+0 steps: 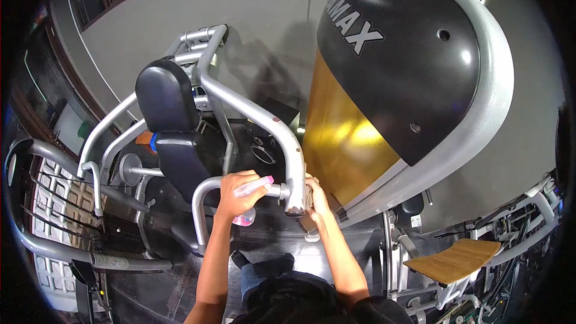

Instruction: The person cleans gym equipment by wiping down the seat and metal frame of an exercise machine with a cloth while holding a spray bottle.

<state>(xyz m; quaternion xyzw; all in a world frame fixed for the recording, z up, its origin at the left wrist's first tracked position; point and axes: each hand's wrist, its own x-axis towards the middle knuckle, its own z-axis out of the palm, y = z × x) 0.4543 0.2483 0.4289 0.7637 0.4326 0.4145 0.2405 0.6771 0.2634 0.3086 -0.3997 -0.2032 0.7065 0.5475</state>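
Observation:
My left hand (236,197) is wrapped round the neck of a spray bottle (245,218). Its pink nozzle points to the right, and the clear lower part with a coloured label shows below my fingers. A grey metal handle bar of the exercise machine passes right by this hand. My right hand (321,201) is closed on a brownish cloth (309,197), held against the far side of the thick silver tube (294,168). Part of the cloth is hidden behind the tube. Chipped paint shows at the tube's lower end.
A black padded seat (180,153) and backrest (165,96) stand to the left. The tall machine housing (354,138), black and gold, rises close on the right. A wooden board (454,261) on a frame is at lower right, and a curved grey rail (36,240) at far left.

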